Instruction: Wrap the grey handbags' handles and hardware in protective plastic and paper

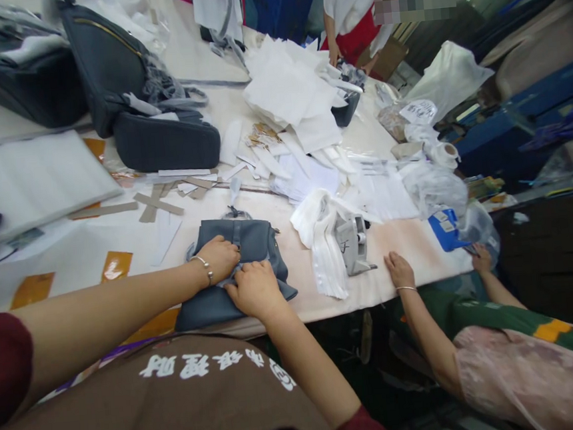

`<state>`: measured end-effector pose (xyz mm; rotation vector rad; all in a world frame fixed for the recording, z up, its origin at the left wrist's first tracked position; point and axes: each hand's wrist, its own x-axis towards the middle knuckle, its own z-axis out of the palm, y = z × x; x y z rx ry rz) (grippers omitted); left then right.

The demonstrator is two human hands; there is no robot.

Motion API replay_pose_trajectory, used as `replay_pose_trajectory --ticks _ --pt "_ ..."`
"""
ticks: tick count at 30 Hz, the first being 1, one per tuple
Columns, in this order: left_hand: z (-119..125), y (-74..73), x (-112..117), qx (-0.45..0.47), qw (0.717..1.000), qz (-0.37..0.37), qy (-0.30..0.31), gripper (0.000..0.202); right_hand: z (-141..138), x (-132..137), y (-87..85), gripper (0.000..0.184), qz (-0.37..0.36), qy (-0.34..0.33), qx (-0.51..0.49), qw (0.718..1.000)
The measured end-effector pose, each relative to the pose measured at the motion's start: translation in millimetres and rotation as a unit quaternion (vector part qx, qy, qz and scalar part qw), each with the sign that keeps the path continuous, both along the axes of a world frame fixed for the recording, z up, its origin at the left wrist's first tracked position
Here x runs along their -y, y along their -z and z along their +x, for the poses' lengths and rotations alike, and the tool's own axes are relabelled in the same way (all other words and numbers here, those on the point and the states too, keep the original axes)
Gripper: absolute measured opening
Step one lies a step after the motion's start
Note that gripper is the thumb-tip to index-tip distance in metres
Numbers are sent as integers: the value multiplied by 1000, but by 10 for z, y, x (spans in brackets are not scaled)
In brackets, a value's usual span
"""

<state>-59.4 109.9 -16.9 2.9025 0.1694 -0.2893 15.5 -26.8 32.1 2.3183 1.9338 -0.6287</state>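
Observation:
A small dark blue-grey leather bag with a flap and a centre strap lies at the table's near edge. My left hand, a bracelet on its wrist, rests on the flap with the fingers stretched toward the strap. Just below it, my right hand has its fingers bent over a fold of the bag's front, thumb to the left. The bag's lower part spreads flat beneath my hands, and they partly cover it. A wrapped tag on a loop sticks out from the bag's top.
Larger dark bags stand at the back left, near a stack of white foam sheets. White paper is heaped mid-table. Right of my bag are white cloth strips and a grey tape dispenser. A co-worker's hand touches the edge.

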Motion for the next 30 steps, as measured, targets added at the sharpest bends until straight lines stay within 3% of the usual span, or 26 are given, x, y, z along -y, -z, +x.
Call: replay_pose_trajectory --ticks 23,30 --pt "10 50 -174 33 998 -20 49 17 30 43 18 45 19 9 -12 1000" --pt "81 2 -175 -6 998 21 63 16 59 30 85 48 27 7 -20 999"
